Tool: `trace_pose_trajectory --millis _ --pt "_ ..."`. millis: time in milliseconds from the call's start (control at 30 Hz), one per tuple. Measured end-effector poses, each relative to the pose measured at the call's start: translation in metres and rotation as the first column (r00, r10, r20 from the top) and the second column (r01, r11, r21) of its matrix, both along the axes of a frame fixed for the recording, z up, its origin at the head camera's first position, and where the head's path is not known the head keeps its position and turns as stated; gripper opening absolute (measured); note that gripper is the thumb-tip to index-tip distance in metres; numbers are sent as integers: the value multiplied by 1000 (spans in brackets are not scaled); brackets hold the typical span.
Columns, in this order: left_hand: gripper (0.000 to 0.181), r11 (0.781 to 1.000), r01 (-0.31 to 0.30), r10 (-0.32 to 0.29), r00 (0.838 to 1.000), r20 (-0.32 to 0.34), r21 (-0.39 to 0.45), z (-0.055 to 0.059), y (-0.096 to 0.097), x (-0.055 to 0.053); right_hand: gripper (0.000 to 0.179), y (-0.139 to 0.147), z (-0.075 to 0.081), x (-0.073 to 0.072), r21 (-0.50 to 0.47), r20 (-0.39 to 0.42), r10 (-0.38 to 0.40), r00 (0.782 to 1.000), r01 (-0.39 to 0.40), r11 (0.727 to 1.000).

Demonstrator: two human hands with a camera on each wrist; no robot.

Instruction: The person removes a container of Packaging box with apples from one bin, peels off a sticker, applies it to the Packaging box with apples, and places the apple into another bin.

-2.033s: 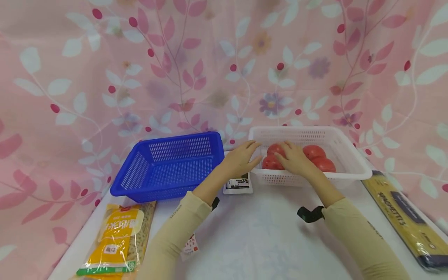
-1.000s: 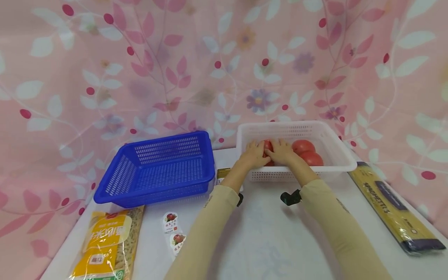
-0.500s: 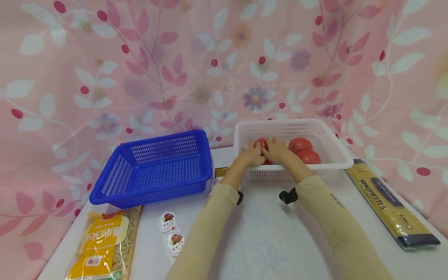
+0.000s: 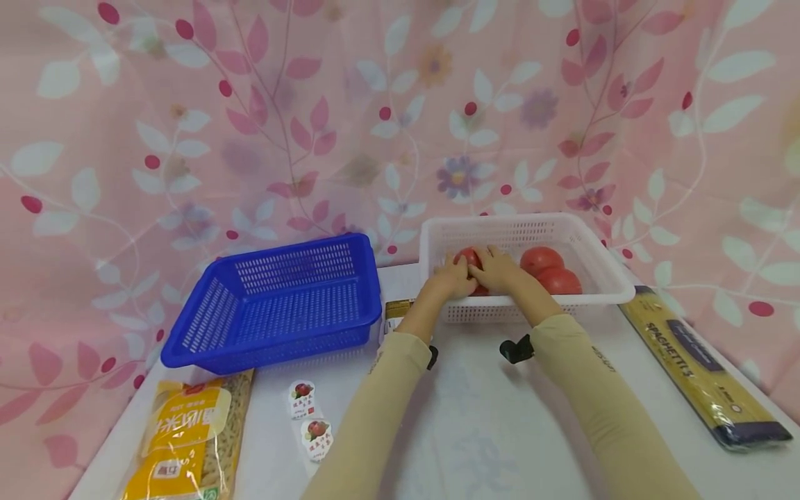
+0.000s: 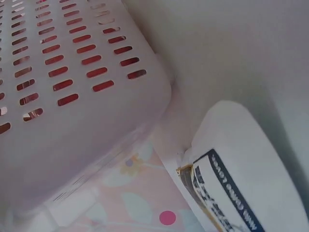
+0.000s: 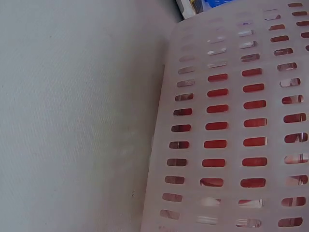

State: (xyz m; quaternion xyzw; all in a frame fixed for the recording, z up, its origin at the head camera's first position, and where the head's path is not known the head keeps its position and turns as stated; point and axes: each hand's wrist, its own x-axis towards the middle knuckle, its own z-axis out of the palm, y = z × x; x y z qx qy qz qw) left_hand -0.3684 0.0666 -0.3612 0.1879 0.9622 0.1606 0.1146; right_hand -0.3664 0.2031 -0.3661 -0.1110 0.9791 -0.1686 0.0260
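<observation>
In the head view, red tomatoes lie at the left end of a white slotted basket. My left hand reaches over the front rim and grips these tomatoes from the left. My right hand holds them from the right, its thumb close to the left one. Fingertips are partly hidden behind the fruit and rim. Two more tomatoes, one behind and one in front, sit to the right of my hands. Both wrist views show the basket's outer wall, with red through its slots; neither shows a hand.
A blue basket stands to the left. Before it lie a yellow bag of grain-like food and fruit-printed labels. A spaghetti pack lies at right. A white pouch stands beside the white basket.
My left hand has moved from the white basket's left edge in among the tomatoes. My right hand has settled round the same fruit. The last half second shows almost no motion.
</observation>
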Motion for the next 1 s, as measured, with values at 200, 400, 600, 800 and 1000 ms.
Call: trace_pose_trajectory --millis 200,400,600,800,1000 --pt "67 1000 20 -20 1000 -12 22 2 -1 0 61 1 -1 -1 -33 -19 -25 1000 24 999" --pt "68 999 31 -30 999 -19 33 2 -5 2 62 1 -3 0 -48 -17 -31 999 30 998" --pt "66 998 34 -30 997 -65 56 2 -6 0 62 0 0 2 -85 -2 -33 999 33 996" --pt "63 997 66 -59 990 -126 50 0 -5 2 58 3 1 5 -162 4 -11 1000 12 987" --pt "52 993 78 -51 959 -279 87 2 -7 8 55 6 8 8 -263 -44 -11 999 -1 965"
